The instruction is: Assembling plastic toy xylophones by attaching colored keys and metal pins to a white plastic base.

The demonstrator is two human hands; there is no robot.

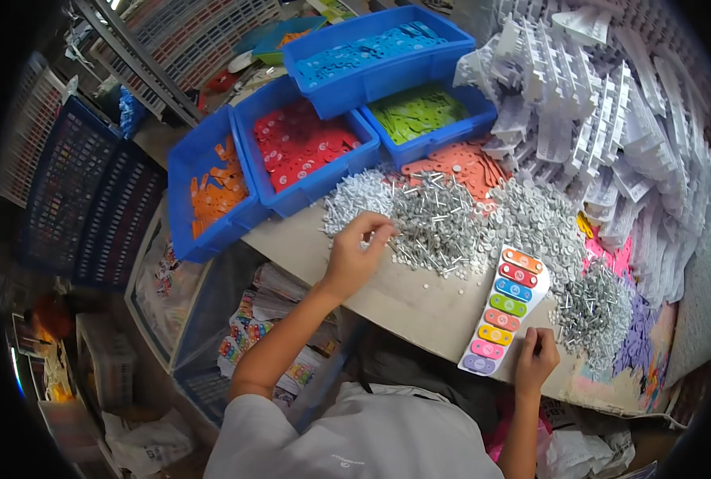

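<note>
A toy xylophone with a white base and a column of several coloured bars, orange at the far end and purple at the near end, lies at the table's front edge. My right hand rests beside its near right side, fingers curled; whatever they may hold is hidden. At the left, my left hand is over the near edge of a heap of silvery metal pins. Its thumb and forefinger come together in a pinch, and anything between them is too small to make out. Small white pieces lie heaped just beyond it.
Blue bins hold orange, red, light blue and green bars. White bases are stacked high at the right. Grey washers, more pins and purple bars lie nearer. A crate of printed cards stands below left.
</note>
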